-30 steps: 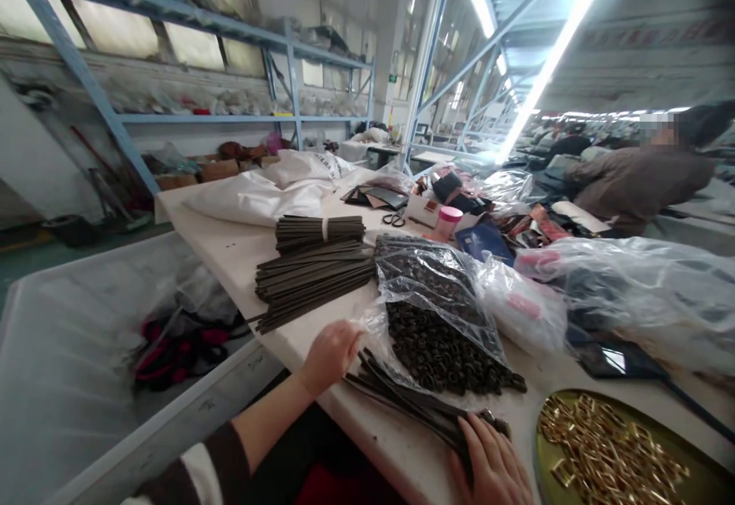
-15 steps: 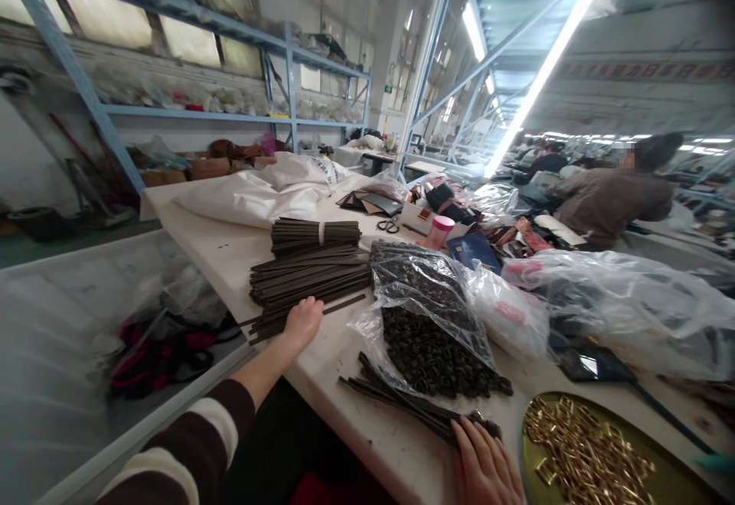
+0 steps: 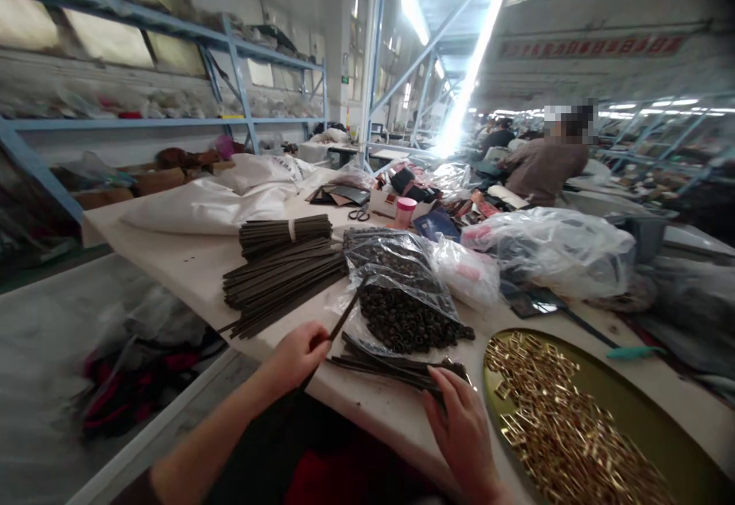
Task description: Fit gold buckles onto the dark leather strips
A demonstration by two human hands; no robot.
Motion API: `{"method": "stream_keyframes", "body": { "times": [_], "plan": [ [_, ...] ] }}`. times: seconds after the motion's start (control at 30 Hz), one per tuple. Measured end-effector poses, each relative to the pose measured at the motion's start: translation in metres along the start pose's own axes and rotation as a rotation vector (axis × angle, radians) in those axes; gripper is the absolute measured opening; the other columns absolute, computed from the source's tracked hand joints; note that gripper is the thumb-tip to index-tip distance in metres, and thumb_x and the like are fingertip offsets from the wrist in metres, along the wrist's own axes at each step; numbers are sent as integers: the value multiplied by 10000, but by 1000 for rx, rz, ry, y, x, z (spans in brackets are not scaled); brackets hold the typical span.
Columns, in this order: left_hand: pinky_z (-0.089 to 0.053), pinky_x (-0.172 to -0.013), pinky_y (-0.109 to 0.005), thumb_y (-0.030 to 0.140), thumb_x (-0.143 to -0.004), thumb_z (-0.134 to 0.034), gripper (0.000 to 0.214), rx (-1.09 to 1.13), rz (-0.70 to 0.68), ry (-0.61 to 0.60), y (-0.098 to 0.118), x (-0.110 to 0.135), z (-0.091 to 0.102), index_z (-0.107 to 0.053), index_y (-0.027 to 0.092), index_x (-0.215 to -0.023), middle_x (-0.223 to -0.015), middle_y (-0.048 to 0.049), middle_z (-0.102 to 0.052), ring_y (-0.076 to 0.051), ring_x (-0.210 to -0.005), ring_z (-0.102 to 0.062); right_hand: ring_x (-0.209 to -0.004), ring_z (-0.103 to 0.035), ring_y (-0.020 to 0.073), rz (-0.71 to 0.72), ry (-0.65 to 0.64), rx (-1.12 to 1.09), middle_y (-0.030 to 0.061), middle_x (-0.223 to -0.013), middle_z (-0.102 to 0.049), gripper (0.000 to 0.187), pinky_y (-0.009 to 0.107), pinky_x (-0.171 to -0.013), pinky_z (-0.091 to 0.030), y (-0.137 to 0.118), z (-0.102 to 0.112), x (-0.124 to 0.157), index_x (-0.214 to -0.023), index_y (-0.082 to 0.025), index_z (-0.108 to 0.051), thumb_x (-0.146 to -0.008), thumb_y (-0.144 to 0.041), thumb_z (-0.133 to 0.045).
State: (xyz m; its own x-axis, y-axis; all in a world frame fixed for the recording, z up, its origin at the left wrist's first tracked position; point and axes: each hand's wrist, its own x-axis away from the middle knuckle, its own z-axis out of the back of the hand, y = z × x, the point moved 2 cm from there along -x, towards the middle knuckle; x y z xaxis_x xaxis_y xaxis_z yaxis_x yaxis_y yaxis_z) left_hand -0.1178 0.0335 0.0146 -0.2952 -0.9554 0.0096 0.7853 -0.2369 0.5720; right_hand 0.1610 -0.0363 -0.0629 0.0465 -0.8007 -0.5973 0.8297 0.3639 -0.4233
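My left hand is closed around a single dark strip, which slants up and to the right over the table's front edge. At the near edge my right hand lies with fingers stretched over the end of a small stack of dark strips; a bit of metal glints there. Behind the left hand is a large pile of loose dark strips, with a banded bundle of strips beyond it. A clear plastic bag spills small dark loops between the hands.
To the right, an oval tray holds many gold-coloured metal buckles. Plastic bags, scissors and a pink-lidded jar lie farther back. A white bin stands at left. Another person sits in the background.
My left hand has lifted one strip off the pile and brought it right and nearer. The right hand stays at the small stack. The view has turned to the right.
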Motion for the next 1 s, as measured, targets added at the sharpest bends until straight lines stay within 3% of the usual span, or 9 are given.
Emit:
{"method": "stream_keyframes", "body": {
  "times": [0.07, 0.13, 0.2, 0.27, 0.33, 0.43, 0.5, 0.7, 1.0],
  "plan": [
    [-357, -562, -213, 284, -788, -448, 131, 278, -63, -263, 28, 17, -18, -494, 170, -742, -647, 43, -473, -118, -620, -457, -731, -559, 176, -249, -128, -329, 54, -815, -597, 292, 305, -661, -450, -20, 10, -12, -1073, -185, -514, -877, -360, -386],
    [-321, -536, -205, 239, -741, -483, 78, 458, -71, -509, 48, 30, -38, -479, 167, -713, -616, 61, -429, -99, -577, -399, -496, -452, 125, -496, -150, -644, -23, -578, -480, 342, 248, -483, -386, -33, 17, -21, -931, -184, -519, -891, -436, -290],
    [-308, -528, -201, 205, -702, -502, 51, 594, -32, -694, 62, 37, -57, -477, 163, -715, -619, 66, -419, -87, -561, -371, -431, -353, 95, -700, -137, -788, -67, -487, -371, 326, 222, -431, -302, -37, 21, -25, -712, -201, -470, -848, -484, -383],
    [-308, -519, -199, 212, -700, -501, 78, 739, 53, -807, 73, 37, -73, -484, 161, -757, -631, 64, -428, -83, -549, -369, -403, -290, 82, -832, -157, -889, -87, -443, -324, 334, 217, -411, -243, -36, 23, -23, -638, -209, -413, -807, -494, -449],
    [-316, -523, -198, 241, -725, -492, 113, 873, 121, -805, 84, 31, -86, -494, 159, -802, -645, 57, -439, -85, -557, -384, -399, -274, 79, -891, -184, -935, -90, -426, -324, 334, 219, -413, -229, -33, 24, -20, -612, -208, -399, -792, -482, -466],
    [-334, -570, -195, 244, -747, -498, 123, 952, 118, -644, 98, 18, -97, -521, 151, -824, -682, 43, -468, -88, -612, -407, -416, -296, 83, -901, -191, -897, -76, -430, -348, 355, 227, -440, -259, -28, 26, -18, -561, -206, -382, -807, -459, -428],
    [-326, -557, -186, 219, -742, -502, 104, 966, 155, -603, 105, 13, -102, -529, 151, -816, -661, 49, -471, -79, -589, -399, -424, -304, 86, -905, -182, -857, -69, -427, -350, 374, 234, -455, -272, -24, 26, -18, -532, -208, -365, -818, -446, -403],
    [-250, -447, -172, 156, -704, -490, 141, 1049, 314, -661, 111, 8, -108, -511, 171, -843, -515, 95, -404, -53, -432, -326, -423, -315, 86, -953, -185, -868, -74, -430, -353, 332, 233, -460, -280, -11, 26, -16, -531, -212, -365, -797, -398, -433],
    [-203, -406, -167, 187, -718, -486, 82, 1063, 366, -701, 109, 1, -114, -469, 183, -798, -494, 102, -376, -45, -401, -310, -435, -331, 85, -982, -189, -915, -73, -441, -355, 330, 230, -471, -286, -3, 25, -22, -527, -207, -374, -806, -370, -435]
  ]
}}
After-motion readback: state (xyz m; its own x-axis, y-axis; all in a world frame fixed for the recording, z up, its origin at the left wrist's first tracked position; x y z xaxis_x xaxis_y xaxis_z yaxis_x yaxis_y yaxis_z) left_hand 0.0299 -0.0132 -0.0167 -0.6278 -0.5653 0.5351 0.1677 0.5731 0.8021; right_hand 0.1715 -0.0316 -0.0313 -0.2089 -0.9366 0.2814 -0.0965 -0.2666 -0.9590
